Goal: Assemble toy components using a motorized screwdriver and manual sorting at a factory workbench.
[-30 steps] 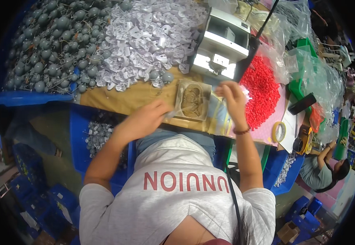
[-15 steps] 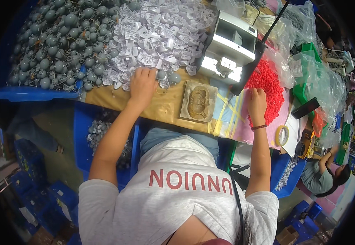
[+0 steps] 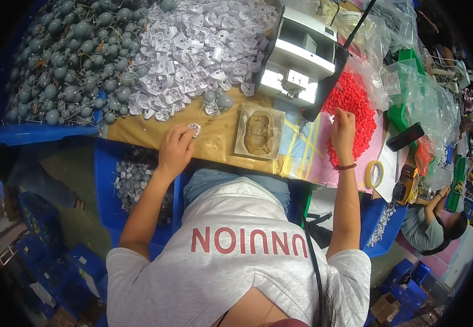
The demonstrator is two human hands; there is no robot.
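A small white plastic part (image 3: 194, 128) is pinched in the fingertips of my left hand (image 3: 176, 146), low over the brown tabletop (image 3: 144, 129). Behind it spreads a heap of similar white plastic parts (image 3: 193, 52). My right hand (image 3: 343, 129) is at the left side of a pile of small red pieces (image 3: 359, 106), its fingers pressed together; whatever is between them is too small to make out. Between the hands lies a square metal mould block (image 3: 258, 132) with a rounded hollow. Two grey balls with thin wires (image 3: 224, 102) rest just behind it.
Grey balls with wires (image 3: 67, 65) are heaped at the far left. A white-and-black machine (image 3: 300, 57) stands behind the block. At right are a yellow tape roll (image 3: 374, 174), a black phone (image 3: 405, 137) and plastic bags (image 3: 427, 98). A blue bin (image 3: 108, 185) sits below the table's front edge.
My left hand has drawn back from the white heap toward the table's front edge, bringing a white part with it. My right hand stays by the red pile, its fingers slightly shifted.
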